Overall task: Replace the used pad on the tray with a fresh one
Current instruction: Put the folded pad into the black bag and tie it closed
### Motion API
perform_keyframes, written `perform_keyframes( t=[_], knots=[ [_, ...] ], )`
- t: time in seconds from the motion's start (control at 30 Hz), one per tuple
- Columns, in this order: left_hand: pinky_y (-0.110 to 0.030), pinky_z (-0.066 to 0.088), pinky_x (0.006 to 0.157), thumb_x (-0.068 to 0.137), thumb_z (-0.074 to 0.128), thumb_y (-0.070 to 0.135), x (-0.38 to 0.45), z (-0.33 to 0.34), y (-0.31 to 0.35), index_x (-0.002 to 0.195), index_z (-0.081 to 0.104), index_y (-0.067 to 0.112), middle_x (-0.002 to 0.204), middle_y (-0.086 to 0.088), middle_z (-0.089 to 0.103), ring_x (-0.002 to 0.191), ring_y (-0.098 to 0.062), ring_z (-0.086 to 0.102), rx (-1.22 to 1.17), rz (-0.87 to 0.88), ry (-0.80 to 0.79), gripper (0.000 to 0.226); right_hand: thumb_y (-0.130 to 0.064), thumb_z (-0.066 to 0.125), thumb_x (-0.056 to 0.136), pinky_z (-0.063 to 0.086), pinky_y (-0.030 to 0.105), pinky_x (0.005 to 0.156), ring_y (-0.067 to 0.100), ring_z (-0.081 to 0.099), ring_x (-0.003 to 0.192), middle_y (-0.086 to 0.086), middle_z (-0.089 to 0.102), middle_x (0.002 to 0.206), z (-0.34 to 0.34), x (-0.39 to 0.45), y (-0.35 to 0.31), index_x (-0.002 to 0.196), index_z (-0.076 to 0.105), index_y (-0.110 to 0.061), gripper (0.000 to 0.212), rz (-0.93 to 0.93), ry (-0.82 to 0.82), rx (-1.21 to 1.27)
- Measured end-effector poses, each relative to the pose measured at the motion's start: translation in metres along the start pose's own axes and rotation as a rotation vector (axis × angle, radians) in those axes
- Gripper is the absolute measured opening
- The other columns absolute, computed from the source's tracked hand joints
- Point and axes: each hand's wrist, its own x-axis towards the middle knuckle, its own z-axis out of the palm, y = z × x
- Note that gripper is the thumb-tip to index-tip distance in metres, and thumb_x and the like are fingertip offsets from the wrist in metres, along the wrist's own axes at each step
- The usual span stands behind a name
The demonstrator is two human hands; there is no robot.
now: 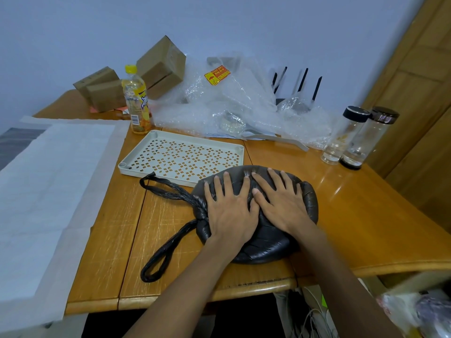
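A tied black plastic bag (310,203), round and puffed, lies on the wooden table in front of me. My left hand (229,213) and my right hand (280,203) both press flat on top of it, fingers spread, thumbs touching. The bag's two twisted handles (166,250) trail to the left. Just behind the bag sits a cream perforated tray (180,157) with nothing on it. A large white pad (48,191) is spread flat over the left side of the table and hangs past its edge.
Behind the tray stand a yellow drink bottle (136,101), cardboard boxes (158,67) and a heap of bubble wrap (234,103). Two clear bottles with dark lids (358,137) stand at the right. A wooden door (419,93) is on the far right.
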Motion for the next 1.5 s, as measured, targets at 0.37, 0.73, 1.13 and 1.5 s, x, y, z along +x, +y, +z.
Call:
perform_keyframes(
  t=[0.37, 0.73, 1.13, 1.5],
  knots=[
    [-0.044, 0.022, 0.12, 0.1, 0.041, 0.044, -0.011, -0.043, -0.024, 0.152, 0.032, 0.026, 0.16, -0.006, 0.025, 0.148, -0.024, 0.018, -0.267, 0.066, -0.077, 0.056, -0.067, 0.01, 0.088, -0.002, 0.056, 0.121, 0.015, 0.016, 0.15, -0.005, 0.026, 0.161, -0.001, -0.021, -0.004, 0.149, 0.032, -0.04, 0.07, -0.065, 0.108, 0.007],
    [-0.034, 0.043, 0.095, 0.1, 0.04, 0.045, -0.056, -0.068, -0.091, 0.136, 0.049, 0.027, 0.123, 0.004, 0.056, 0.117, -0.018, 0.052, -0.144, -0.074, -0.029, 0.041, -0.05, 0.044, 0.092, 0.048, 0.039, 0.095, 0.016, 0.05, 0.113, -0.005, 0.055, 0.122, -0.024, -0.099, -0.092, 0.126, 0.052, -0.031, 0.04, -0.246, 0.293, 0.029],
    [-0.021, 0.048, 0.09, 0.104, 0.039, 0.029, -0.064, -0.067, -0.049, 0.132, 0.058, 0.032, 0.121, 0.013, 0.068, 0.113, -0.008, 0.061, -0.524, -0.032, -0.153, 0.033, -0.029, 0.036, 0.069, 0.059, 0.047, 0.081, 0.026, 0.072, 0.093, 0.002, 0.072, 0.104, 0.022, -0.103, -0.077, 0.105, 0.068, -0.026, 0.048, -0.142, 0.286, -0.094],
    [-0.012, 0.049, 0.057, 0.1, 0.053, 0.02, -0.043, -0.058, -0.089, 0.106, 0.069, 0.031, 0.086, 0.019, 0.071, 0.07, 0.002, 0.065, -0.619, -0.2, 0.026, 0.021, 0.003, 0.065, 0.079, 0.046, 0.044, 0.103, 0.022, 0.06, 0.114, -0.001, 0.065, 0.119, 0.019, -0.046, 0.012, 0.122, 0.063, -0.021, 0.05, 0.0, 0.29, -0.102]
  ],
)
